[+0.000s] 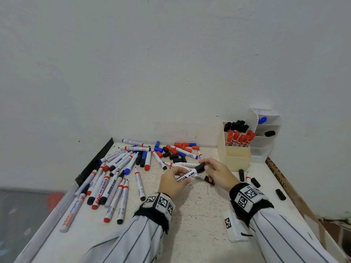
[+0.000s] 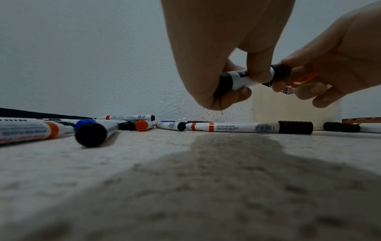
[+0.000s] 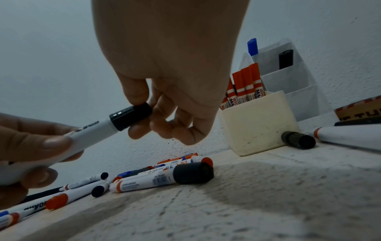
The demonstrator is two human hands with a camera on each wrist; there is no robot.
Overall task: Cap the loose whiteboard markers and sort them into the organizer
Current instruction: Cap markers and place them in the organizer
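Between both hands, above table (image 1: 199,205): black marker (image 1: 188,173), long axis left-right. Right hand (image 1: 218,172) fingertips (image 3: 136,96) pinch black cap (image 3: 132,116) at marker's right end; left hand (image 1: 173,180) curled round barrel. Organizer (image 1: 235,156) beyond, far right, nearer right hand. Loose markers (image 1: 114,179) scattered left.

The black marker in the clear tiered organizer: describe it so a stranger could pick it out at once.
Start at the cream pen cup by the wall, packed with red- and black-capped markers. Right beside it stands the clear tiered organizer. The black marker sits alone in its second tier, below the tier holding the blue marker.
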